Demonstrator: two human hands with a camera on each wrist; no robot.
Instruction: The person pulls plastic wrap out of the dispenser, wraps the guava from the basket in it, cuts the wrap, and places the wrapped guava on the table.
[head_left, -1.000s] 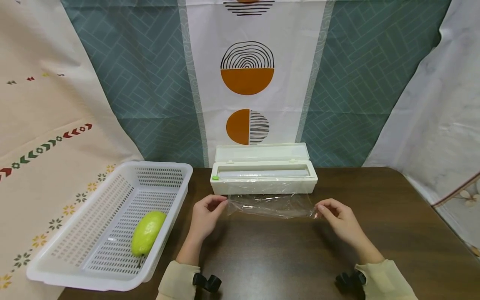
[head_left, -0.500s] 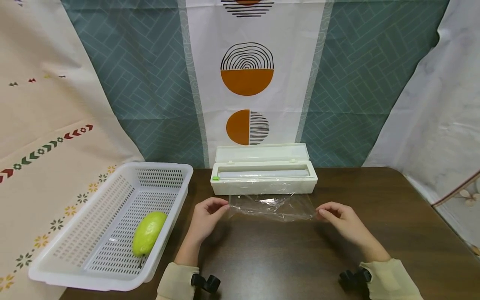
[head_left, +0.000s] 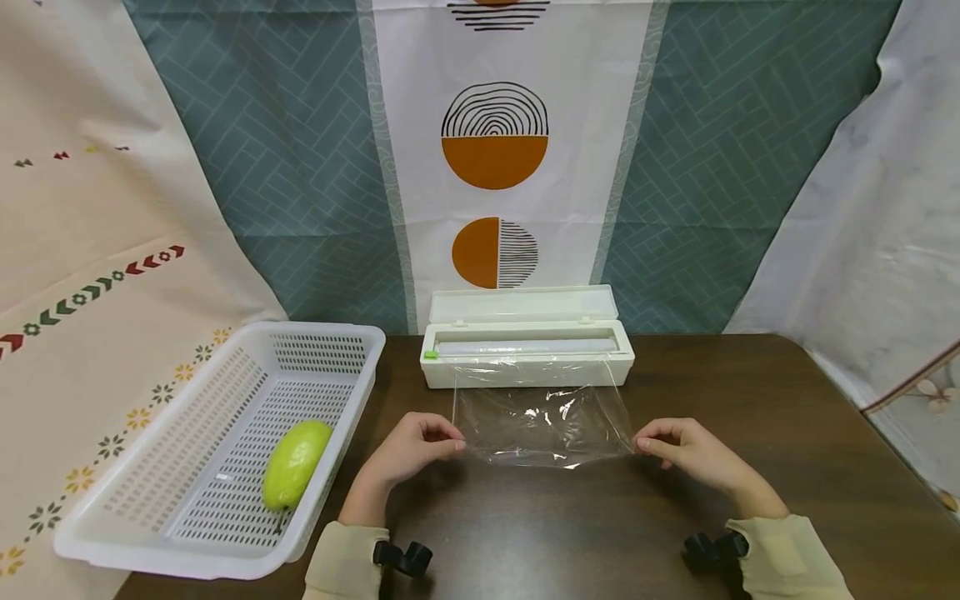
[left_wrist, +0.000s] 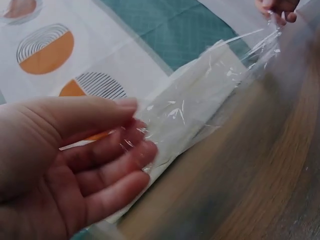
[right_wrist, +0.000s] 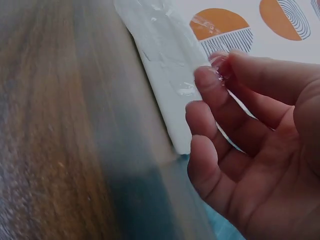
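Note:
A sheet of clear plastic wrap (head_left: pixel 543 421) stretches out from a white wrap dispenser (head_left: pixel 525 372), whose lid is raised and whose roll (head_left: pixel 525 347) shows inside. My left hand (head_left: pixel 416 450) pinches the sheet's near left corner between thumb and fingers. At the near right corner, my right hand (head_left: pixel 693 454) pinches the film the same way. In the left wrist view the wrap (left_wrist: pixel 175 110) glints past the thumb, its far corner gathered at the other hand. The right wrist view shows a bit of film (right_wrist: pixel 218 75) between thumb and fingertip.
A white perforated basket (head_left: pixel 172 558) stands at the left, with a yellow-green fruit (head_left: pixel 296 465) inside. A patterned cloth (head_left: pixel 495 200) hangs behind the dispenser. The dark wooden table (head_left: pixel 540 533) runs under both hands.
Both hands have drawn toward the table's near side, pulling a longer stretch of wrap out of the dispenser. The sheet now lies flatter. The dispenser and basket have stayed in place.

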